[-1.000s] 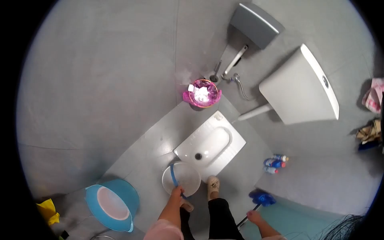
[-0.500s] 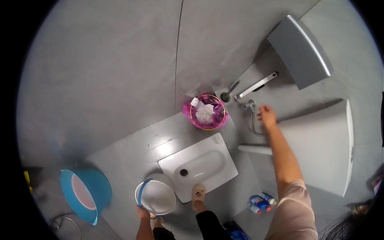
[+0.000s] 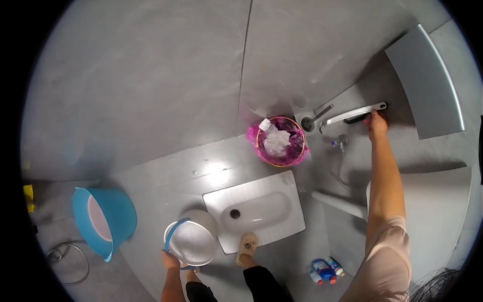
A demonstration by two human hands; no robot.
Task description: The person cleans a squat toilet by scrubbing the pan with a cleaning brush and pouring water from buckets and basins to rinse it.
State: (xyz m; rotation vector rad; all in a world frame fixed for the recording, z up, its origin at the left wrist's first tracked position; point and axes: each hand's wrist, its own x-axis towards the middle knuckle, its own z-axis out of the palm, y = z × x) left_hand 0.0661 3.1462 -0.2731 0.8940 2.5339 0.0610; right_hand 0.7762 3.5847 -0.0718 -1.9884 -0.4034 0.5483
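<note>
- Bucket (image 3: 192, 241), white with a blue handle, sits at 6 o'clock on the grey floor (image 3: 166, 171), just left of the squat pan (image 3: 256, 211) and touching its near-left corner.
- Left hand (image 3: 169, 260) is clamped on the blue handle at the bucket's lower-left rim; grip at the rim likely keeps the bucket steady and upright beside the pan.
- Blue tub (image 3: 103, 221) lies tilted on its side at 8 o'clock, well apart from the bucket, with a coiled hose (image 3: 65, 256) below it.
- One slippered foot (image 3: 246, 246) rests on the pan's near edge, just right of the bucket.
- Pink bin (image 3: 279, 141) with crumpled paper stands at 12 o'clock of the pan, near the wall corner.
- Right hand (image 3: 377, 123) is stretched out to 2 o'clock, fingers on the end of the long metal lever (image 3: 354, 112) on the wall; can't tell if it is gripped shut or only touching.
- Tap with a thin hose (image 3: 342, 151) hangs just below the lever, apart from the hand.
- Hands are wide apart: bucket sits at the left one, far from the right.
- Cleaner bottles (image 3: 322, 269) lie at 5 o'clock, untouched.
</note>
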